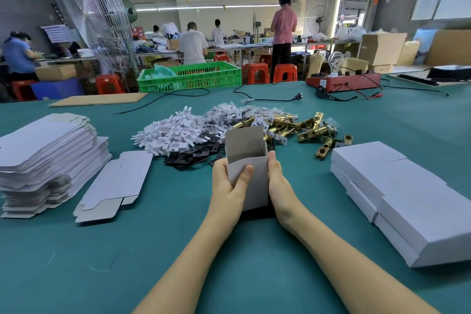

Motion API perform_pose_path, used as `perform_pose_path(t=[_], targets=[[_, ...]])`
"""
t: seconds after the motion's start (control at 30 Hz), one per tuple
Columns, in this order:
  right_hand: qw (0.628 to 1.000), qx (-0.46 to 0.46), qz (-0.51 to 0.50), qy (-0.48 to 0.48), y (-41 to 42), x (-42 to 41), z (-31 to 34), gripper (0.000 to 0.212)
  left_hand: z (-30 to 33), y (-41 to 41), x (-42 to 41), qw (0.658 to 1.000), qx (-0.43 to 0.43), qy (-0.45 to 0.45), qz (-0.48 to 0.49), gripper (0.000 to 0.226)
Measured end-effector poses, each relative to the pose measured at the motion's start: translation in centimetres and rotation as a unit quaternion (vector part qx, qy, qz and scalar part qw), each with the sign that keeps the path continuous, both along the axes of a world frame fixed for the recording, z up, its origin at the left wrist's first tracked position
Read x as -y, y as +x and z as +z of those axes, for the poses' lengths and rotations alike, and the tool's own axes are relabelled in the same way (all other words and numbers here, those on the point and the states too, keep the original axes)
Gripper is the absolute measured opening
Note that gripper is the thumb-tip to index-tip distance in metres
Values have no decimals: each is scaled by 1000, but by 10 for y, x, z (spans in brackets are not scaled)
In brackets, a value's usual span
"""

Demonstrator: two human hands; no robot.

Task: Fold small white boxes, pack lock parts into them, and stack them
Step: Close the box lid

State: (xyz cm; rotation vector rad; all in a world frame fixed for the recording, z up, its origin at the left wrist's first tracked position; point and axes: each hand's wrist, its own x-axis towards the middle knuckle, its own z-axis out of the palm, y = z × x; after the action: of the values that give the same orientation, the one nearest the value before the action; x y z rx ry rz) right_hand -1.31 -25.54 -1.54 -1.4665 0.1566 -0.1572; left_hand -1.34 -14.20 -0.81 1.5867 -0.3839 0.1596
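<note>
Left hand (230,181) and right hand (276,181) gripping open-topped box (251,160), bare table (229,262) nearside

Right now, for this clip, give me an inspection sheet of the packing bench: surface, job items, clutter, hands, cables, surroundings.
Surface: green table, flat, covered with a mat.
Job's things: open-topped white box held upright; stack of flat box blanks at left, one loose blank beside it; closed boxes stacked at right; piles of white plastic pieces, black plates, brass latches.
Clutter: red tester with a bulb, cardboard sheet.
Hands: left hand and right hand grip the box sides, left thumb across the front.
Cables: black cord with a plug lies loose behind the parts.
Surroundings: green crate, red stools, other workers at benches.
</note>
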Motion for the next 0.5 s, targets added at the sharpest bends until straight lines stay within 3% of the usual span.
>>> perform_pose_path(t=[0.1,0.17,0.23,0.33,0.5], targets=[[1000,-17,-1,25,2,3,-3,63,0,-2,2,1000,-7,-18,-18,26],[999,-17,15,45,3,4,-3,64,1,-2,0,996,-65,-34,-59,72],[999,-15,23,42,2,3,-3,70,1,1,-3,985,-121,-78,-100,93],[998,-9,35,41,0,2,-3,87,4,6,-6,971,-195,-99,-99,89],[997,14,56,51,-2,1,2,77,9,9,-4,960,-210,-150,-104,55]])
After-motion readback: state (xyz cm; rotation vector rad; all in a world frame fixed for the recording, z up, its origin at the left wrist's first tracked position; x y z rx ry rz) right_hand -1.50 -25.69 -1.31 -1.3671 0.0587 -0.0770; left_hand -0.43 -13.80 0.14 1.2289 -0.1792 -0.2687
